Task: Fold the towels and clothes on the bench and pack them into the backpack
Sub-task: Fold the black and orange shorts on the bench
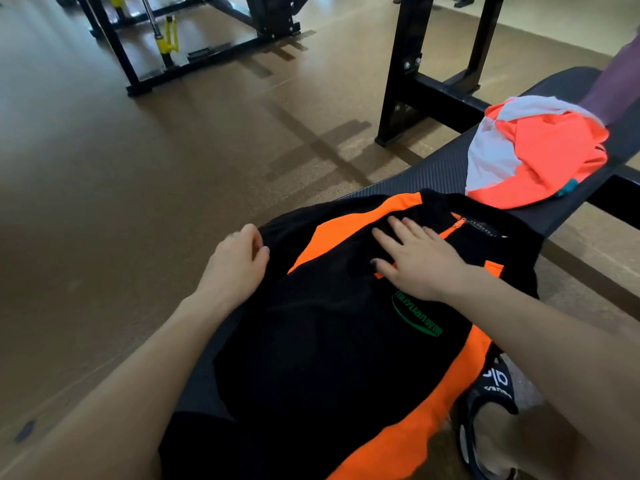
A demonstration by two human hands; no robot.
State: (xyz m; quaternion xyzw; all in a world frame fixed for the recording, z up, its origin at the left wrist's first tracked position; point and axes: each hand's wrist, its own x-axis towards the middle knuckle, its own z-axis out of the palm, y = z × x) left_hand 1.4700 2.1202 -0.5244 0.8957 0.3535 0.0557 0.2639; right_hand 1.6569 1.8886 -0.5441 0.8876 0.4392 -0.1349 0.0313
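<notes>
Brown speckled floor (145, 174) is filling most of the view, light glancing off it and shadows of frames lying across the middle. Black steel rack (114, 43) is standing at the far left on floor-level rails, a chrome bar (149, 12) hanging within it beside yellow fittings (168, 38). A second black frame (408, 71), bolted at the joint, is standing at the right with its foot on the floor, its crossbeam running off to the right. Further dark equipment is showing along the top edge, too cropped to tell.
</notes>
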